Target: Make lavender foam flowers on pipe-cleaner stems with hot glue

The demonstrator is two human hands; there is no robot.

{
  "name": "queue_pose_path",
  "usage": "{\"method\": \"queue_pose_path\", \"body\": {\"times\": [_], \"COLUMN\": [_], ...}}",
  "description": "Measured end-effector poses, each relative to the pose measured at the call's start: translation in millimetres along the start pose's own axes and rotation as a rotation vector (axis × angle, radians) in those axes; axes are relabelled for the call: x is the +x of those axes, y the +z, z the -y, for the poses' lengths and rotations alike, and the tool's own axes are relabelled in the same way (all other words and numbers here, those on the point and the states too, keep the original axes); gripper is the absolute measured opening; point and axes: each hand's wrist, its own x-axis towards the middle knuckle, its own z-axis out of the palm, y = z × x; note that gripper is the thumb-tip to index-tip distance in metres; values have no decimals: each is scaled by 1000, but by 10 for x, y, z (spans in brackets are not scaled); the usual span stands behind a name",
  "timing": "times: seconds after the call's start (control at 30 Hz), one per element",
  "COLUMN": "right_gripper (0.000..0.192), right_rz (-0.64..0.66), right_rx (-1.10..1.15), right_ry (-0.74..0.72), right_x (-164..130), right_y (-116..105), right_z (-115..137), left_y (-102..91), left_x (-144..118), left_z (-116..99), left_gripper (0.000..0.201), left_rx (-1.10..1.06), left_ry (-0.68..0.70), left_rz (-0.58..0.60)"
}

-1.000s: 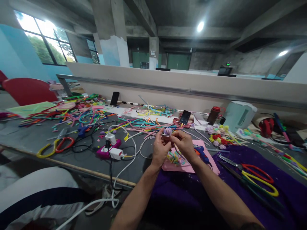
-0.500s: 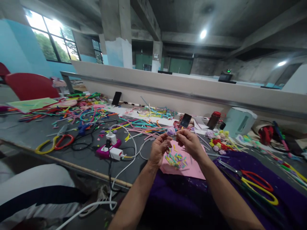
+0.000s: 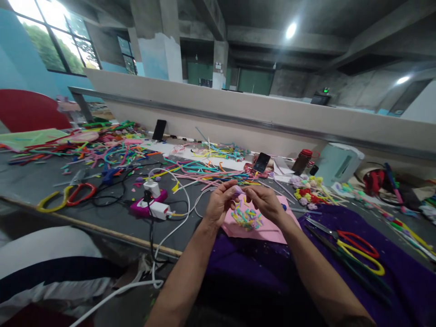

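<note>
Together, the left hand (image 3: 220, 206) and right hand (image 3: 265, 203) pinch a small lilac fuzzy pipe-cleaner bud (image 3: 237, 191) between fingertips, each grip closed on it, above the pink paper sheet (image 3: 269, 231) strewn with coloured snippets (image 3: 247, 219) on the worktop (image 3: 51, 193).

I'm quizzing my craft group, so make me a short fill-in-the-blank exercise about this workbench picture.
1. Both hands pinch a small ____-coloured fuzzy piece between the left hand and right hand.
2. Under the hands lies a ____ sheet of paper with short colourful bits.
3. The scissors on the purple cloth have red and ____ handles.

Missing words: lilac; pink; yellow
</note>
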Motion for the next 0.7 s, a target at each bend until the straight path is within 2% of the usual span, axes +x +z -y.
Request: {"method": "queue_pose_path", "body": {"times": [0.13, 0.43, 0.57, 0.7], "right_gripper": [26, 14, 13, 13], "right_rz": [-8, -134, -183, -203], "right_rx": [63, -131, -140, -54], "right_ry": [68, -38, 9, 64], "right_x": [-21, -13, -12, -13], "right_y": [38, 94, 81, 66], "right_z": [-29, -40, -45, -57], "left_y": [8, 26, 51, 44], "left_x": [10, -4, -26, -29], "left_z": [20, 31, 13, 15], "left_gripper": [37, 39, 39, 38], "left_rx": [21, 58, 34, 41], "left_ry": [9, 18, 21, 42], "left_rz": [-14, 2, -18, -26]}}
